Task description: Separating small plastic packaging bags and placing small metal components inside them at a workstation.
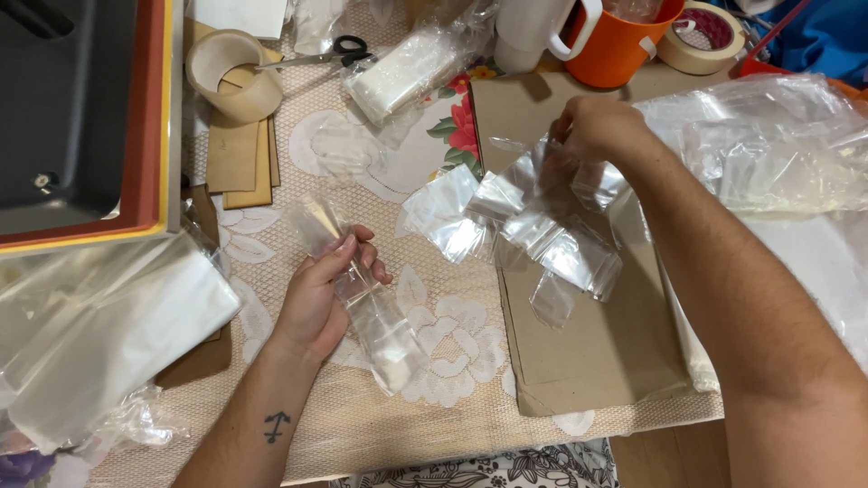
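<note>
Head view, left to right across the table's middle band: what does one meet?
Pile of clear plastic sheets → left hand holding a narrow clear bag → loose small clear bags on a cardboard sheet → right hand → crumpled clear plastic.

Scissors (336, 52) lay beside a tape roll (233, 74) (both at the far edge), an orange jug (620, 43) stood near, and cardboard (588, 352) covered the tablecloth (362, 425).
</note>
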